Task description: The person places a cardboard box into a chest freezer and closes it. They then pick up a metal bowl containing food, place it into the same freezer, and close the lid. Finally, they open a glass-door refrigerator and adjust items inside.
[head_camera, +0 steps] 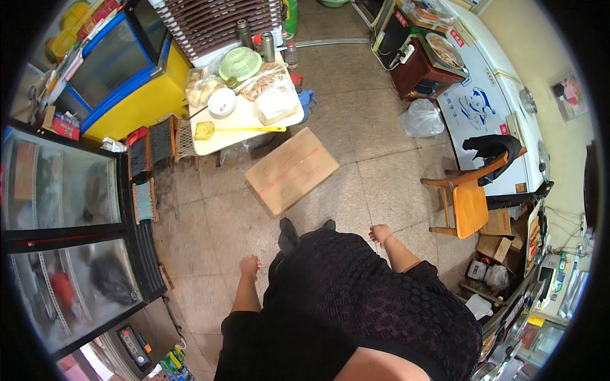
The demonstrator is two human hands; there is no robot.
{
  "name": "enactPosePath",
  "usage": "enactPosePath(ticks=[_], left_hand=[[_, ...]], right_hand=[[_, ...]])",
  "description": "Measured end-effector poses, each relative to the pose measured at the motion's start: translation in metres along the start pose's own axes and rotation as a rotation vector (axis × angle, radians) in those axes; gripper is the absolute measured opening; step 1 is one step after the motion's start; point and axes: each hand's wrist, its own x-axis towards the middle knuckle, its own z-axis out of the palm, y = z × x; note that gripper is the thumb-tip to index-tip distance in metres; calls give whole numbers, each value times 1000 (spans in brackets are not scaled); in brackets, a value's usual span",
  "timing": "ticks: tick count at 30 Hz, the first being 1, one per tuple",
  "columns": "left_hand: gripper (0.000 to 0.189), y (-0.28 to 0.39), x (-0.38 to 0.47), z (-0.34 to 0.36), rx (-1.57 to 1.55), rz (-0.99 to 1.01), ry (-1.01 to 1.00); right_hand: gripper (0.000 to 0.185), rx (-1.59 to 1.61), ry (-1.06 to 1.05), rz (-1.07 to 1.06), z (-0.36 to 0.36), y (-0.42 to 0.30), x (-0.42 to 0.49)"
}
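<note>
My left hand (250, 265) hangs beside my body above the tiled floor, its fingers loosely curled and its palm mostly turned from view. On the other side, my right hand (380, 234) is held away from my hip with the fingers half bent, and I see nothing in it. Neither hand touches anything. Just ahead of my feet a closed, taped cardboard box (292, 170) lies flat on the floor, with printing on its top. Past it stands a small cream table (214, 146) bearing a yellow fly swatter (248, 129), a white bowl (222, 101) and a green plastic basket (240, 64).
Glass-door fridges (66, 190) line the left, with folding stools (144, 201) beside them. To the right are a wooden chair (469, 207) with a dark garment, a white chest freezer (472, 114) and a tied plastic bag (422, 118). A dark red cabinet (413, 66) stands farther back.
</note>
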Motion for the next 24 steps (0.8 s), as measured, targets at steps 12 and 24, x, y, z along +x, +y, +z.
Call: enactPosePath(ticks=[12,24], left_hand=[[13,-6,-3,-1,-67,-3,47],[10,11,-7,-1,-110,54,-9]], right_hand=[[22,-81,31,7,0,11,10],[22,15,14,1,1,21,21]])
